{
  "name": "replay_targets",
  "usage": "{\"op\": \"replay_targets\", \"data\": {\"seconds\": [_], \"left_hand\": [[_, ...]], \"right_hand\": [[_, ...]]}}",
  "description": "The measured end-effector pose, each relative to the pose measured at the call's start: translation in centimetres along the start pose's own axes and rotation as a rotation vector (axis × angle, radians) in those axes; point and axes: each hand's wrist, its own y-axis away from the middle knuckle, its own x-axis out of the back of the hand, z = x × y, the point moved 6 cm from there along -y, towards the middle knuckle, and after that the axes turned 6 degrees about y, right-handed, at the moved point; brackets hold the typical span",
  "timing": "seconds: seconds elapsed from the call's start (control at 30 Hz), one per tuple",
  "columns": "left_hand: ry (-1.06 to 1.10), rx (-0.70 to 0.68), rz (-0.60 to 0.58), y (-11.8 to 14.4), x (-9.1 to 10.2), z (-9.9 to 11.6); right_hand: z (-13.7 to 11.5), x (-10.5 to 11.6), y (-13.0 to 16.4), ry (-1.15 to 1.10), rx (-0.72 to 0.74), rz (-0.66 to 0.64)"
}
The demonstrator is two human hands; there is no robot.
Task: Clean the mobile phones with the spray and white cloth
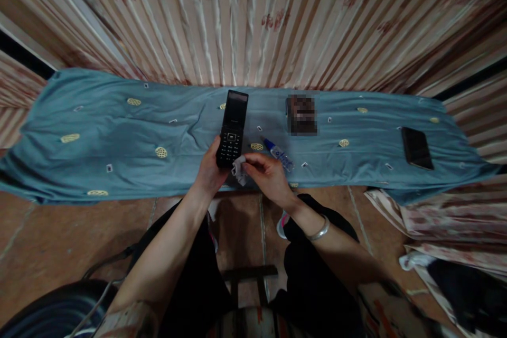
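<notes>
A black flip phone (233, 129), unfolded with its screen and keypad facing me, is held by its lower half in my left hand (212, 169). Pinched between the fingers of my right hand (269, 173) is a crumpled greyish-white tissue or cloth (240, 170), close against the phone's lower right corner. Just beyond my right hand lies a clear bottle with a blue tip (280, 154), resting on the blue patterned cloth (190, 132). The phone's screen looks dark.
A blurred-out dark brown item (302, 114) sits on the cloth behind the bottle. A dark smartphone (417, 148) lies at the right end. Pleated curtains (237, 21) hang along the far edge. Below are a tiled floor (317, 194) and a round dark object (51, 309) at lower left.
</notes>
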Motion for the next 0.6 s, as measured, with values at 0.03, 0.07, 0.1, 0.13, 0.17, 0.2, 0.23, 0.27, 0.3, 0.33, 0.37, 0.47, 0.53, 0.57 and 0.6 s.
{"op": "replay_targets", "data": {"seconds": [0.03,0.07,0.1,0.13,0.17,0.2,0.23,0.27,0.3,0.33,0.37,0.47,0.53,0.57,0.6], "left_hand": [[-0.001,0.003,-0.004,0.0,0.0,-0.1],[-0.001,0.008,-0.009,0.0,-0.1,-0.3],[-0.003,0.015,-0.014,0.0,-0.2,-0.5],[-0.005,0.023,-0.020,0.0,-0.3,-0.7],[-0.007,0.034,-0.026,0.0,-0.4,-1.0],[-0.010,0.043,-0.030,0.0,-0.4,-1.3],[-0.011,0.051,-0.034,0.0,-0.4,-1.5],[-0.010,0.058,-0.035,0.0,-0.4,-1.7],[-0.009,0.061,-0.033,0.0,-0.4,-1.8],[-0.011,0.063,-0.032,0.0,-0.4,-1.8],[-0.017,0.064,-0.034,0.0,-0.4,-1.7],[-0.038,0.083,-0.036,0.0,-0.4,-1.4],[-0.038,0.092,-0.026,0.0,-0.3,-1.1],[-0.031,0.088,-0.017,0.0,-0.2,-1.0],[-0.023,0.080,-0.009,-0.1,-0.2,-0.9]], "right_hand": [[0.1,0.2,-0.1,0.004,0.004,0.008],[0.2,0.4,-0.3,0.007,0.009,0.019],[0.3,0.7,-0.6,0.011,0.014,0.033],[0.4,1.0,-0.8,0.019,0.017,0.048],[0.5,1.3,-1.1,0.033,0.018,0.064],[0.7,1.6,-1.3,0.053,0.020,0.079],[0.8,1.9,-1.5,0.079,0.023,0.093],[0.9,2.1,-1.5,0.108,0.027,0.104],[0.8,2.2,-1.5,0.135,0.035,0.109],[0.7,2.2,-1.4,0.160,0.047,0.107],[0.6,2.1,-1.3,0.183,0.063,0.099],[-0.3,1.4,-0.3,0.268,0.122,0.040],[-1.1,0.8,0.3,0.367,0.184,-0.011],[-1.6,0.6,0.6,0.433,0.231,-0.024],[-2.0,0.4,0.9,0.506,0.286,-0.030]]}}
